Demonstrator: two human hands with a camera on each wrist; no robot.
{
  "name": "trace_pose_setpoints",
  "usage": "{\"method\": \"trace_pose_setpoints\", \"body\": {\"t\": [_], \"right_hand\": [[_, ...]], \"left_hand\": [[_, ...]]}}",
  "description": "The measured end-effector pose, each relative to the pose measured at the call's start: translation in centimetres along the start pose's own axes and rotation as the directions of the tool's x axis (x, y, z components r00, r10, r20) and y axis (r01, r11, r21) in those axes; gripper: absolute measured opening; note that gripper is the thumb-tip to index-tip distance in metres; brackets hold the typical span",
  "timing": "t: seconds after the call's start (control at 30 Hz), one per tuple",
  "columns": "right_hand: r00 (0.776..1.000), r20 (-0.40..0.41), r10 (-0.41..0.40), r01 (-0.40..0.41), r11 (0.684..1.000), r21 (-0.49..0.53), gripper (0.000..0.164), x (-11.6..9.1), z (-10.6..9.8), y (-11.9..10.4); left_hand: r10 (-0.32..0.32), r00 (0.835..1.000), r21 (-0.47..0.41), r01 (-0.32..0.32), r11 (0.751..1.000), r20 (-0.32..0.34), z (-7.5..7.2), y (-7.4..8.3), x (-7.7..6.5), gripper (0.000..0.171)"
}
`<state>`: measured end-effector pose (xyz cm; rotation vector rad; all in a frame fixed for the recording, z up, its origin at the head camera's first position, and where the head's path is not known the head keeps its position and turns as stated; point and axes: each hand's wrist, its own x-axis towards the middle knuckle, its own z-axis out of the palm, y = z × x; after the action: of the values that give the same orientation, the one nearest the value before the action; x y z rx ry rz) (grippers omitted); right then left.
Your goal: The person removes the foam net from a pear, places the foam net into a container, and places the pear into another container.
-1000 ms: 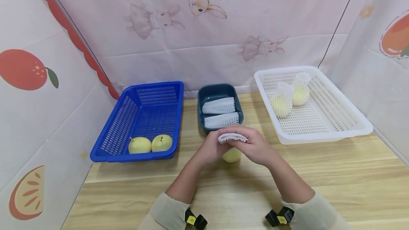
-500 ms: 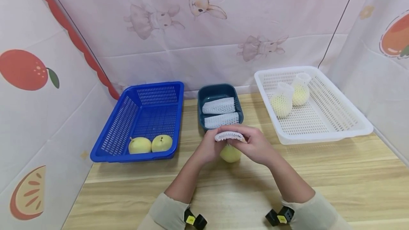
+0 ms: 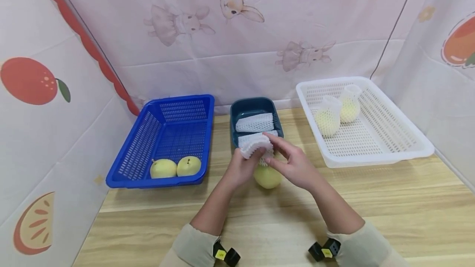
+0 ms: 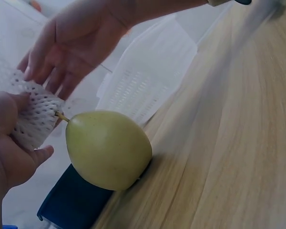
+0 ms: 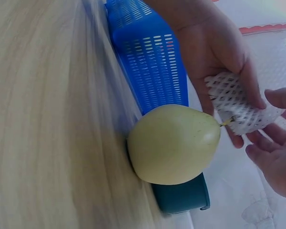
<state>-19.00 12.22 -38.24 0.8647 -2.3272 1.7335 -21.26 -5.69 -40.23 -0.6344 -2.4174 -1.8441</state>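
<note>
A pale yellow-green pear point(image 3: 268, 177) stands stem up on the table, below both hands. Just over its stem is a white foam net sleeve point(image 3: 257, 145), its lower edge at the stem tip in the left wrist view. My left hand point(image 3: 240, 168) grips the sleeve, with the thumb pressed on the netting point(image 5: 236, 102). From the other side my right hand point(image 3: 297, 167) curves its thumb and fingers round the sleeve's edge. The pear's body point(image 4: 109, 150) is bare, and neither hand touches it.
Behind the hands, a dark teal box point(image 3: 237, 112) holds two more foam sleeves point(image 3: 254, 122). A blue basket point(image 3: 208, 135) with two pears point(image 3: 188, 165) is at left. At right, a white basket point(image 3: 375, 160) holds two sleeved pears point(image 3: 328, 120).
The sleeve has tilted and shifted up and left with my left hand. My right hand has loosened from its earlier cupping of the sleeve, and more of the pear shows.
</note>
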Motion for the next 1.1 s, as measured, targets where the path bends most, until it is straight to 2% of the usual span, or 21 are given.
{"method": "trace_pose_setpoints", "body": {"t": [0.1, 0.23, 0.3, 0.37, 0.43, 0.47, 0.53, 0.7, 0.8, 0.83, 0.9, 1.1], "right_hand": [[0.999, -0.025, 0.025, -0.025, 1.0, 0.007, 0.057, 0.2, 0.3, 0.4], [0.997, -0.038, 0.066, -0.068, 0.997, -0.048, 0.056, 0.5, 0.5, 0.8], [0.995, -0.044, 0.09, -0.093, 0.993, -0.076, 0.055, 0.6, 0.5, 0.9], [0.993, -0.045, 0.111, -0.115, 0.988, -0.102, 0.055, 0.9, 0.6, 0.9], [0.991, -0.041, 0.131, -0.135, 0.981, -0.138, 0.055, 1.1, 0.7, 0.9], [0.99, -0.032, 0.14, -0.143, 0.98, -0.137, 0.055, 1.3, 0.8, 0.9], [0.989, -0.009, 0.145, -0.145, 0.979, -0.14, 0.055, 1.7, 1.0, 0.9], [0.988, 0.008, 0.154, -0.153, 0.982, -0.112, 0.054, 2.4, 1.5, 0.8], [0.987, -0.003, 0.16, -0.159, 0.982, -0.103, 0.053, 2.6, 1.8, 0.9], [0.987, -0.004, 0.163, -0.162, 0.982, -0.097, 0.053, 2.7, 1.8, 0.9], [0.989, -0.013, 0.149, -0.15, 0.983, -0.104, 0.053, 2.8, 1.9, 0.9], [0.99, -0.024, 0.141, -0.143, 0.983, -0.115, 0.049, 3.6, 1.4, 0.7]], "left_hand": [[-0.081, 0.994, -0.096, 0.074, 0.993, -0.072, -0.1, -0.1, 0.0, 0.041], [-0.176, 0.973, -0.243, 0.137, 0.96, -0.147, 0.1, -0.1, 0.1, 0.044], [-0.201, 0.965, -0.273, 0.151, 0.95, -0.167, 0.2, -0.1, 0.1, 0.045], [-0.2, 0.964, -0.292, 0.143, 0.946, -0.174, 0.2, 0.0, 0.2, 0.045], [-0.207, 0.962, -0.337, 0.139, 0.931, -0.176, 0.2, 0.1, 0.2, 0.043], [-0.209, 0.962, -0.378, 0.131, 0.917, -0.174, 0.2, 0.1, 0.2, 0.043], [-0.216, 0.962, -0.478, 0.113, 0.871, -0.165, 0.3, 0.3, 0.3, 0.043], [-0.224, 0.967, -0.697, 0.077, 0.713, -0.122, 0.6, 0.6, 0.2, 0.05], [-0.23, 0.968, -0.764, 0.074, 0.641, -0.099, 0.7, 0.6, 0.0, 0.055], [-0.235, 0.967, -0.777, 0.076, 0.625, -0.095, 0.7, 0.5, 0.0, 0.056], [-0.238, 0.966, -0.79, 0.069, 0.609, -0.099, 0.7, 0.4, -0.1, 0.057], [-0.231, 0.961, -0.81, 0.014, 0.586, -0.151, 0.1, 0.3, 0.2, 0.054]]}}
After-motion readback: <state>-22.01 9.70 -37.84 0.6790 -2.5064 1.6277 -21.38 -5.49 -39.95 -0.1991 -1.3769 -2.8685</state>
